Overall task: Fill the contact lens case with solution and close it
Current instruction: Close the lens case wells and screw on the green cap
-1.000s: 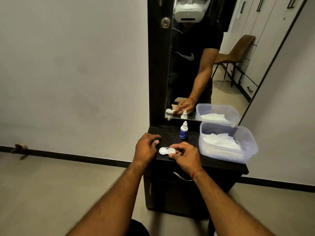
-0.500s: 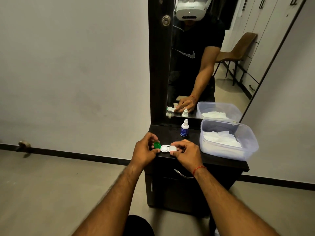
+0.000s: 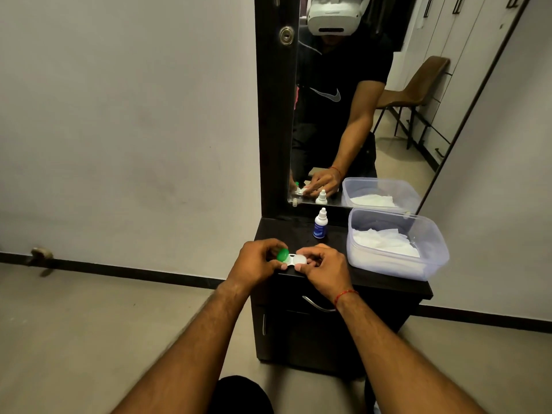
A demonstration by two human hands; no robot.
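Observation:
A white contact lens case (image 3: 295, 260) lies at the front edge of the black dresser top (image 3: 376, 279). My right hand (image 3: 324, 268) pinches the case's right side, where a white cap sits. My left hand (image 3: 257, 261) grips a green cap (image 3: 282, 254), tilted over the case's left well. A small solution bottle (image 3: 320, 223) with a blue label and white capped nozzle stands upright behind the case, apart from both hands.
A clear plastic tub (image 3: 397, 264) holding white tissues fills the right side of the dresser top. A mirror (image 3: 358, 115) rises behind, reflecting my hands and the bottle. A drawer handle (image 3: 316, 306) sits below the top. Bare floor lies to the left.
My left hand, which covered the case's left end, now holds the green cap in plain sight, tilted at the left well. My right hand has stayed on the case.

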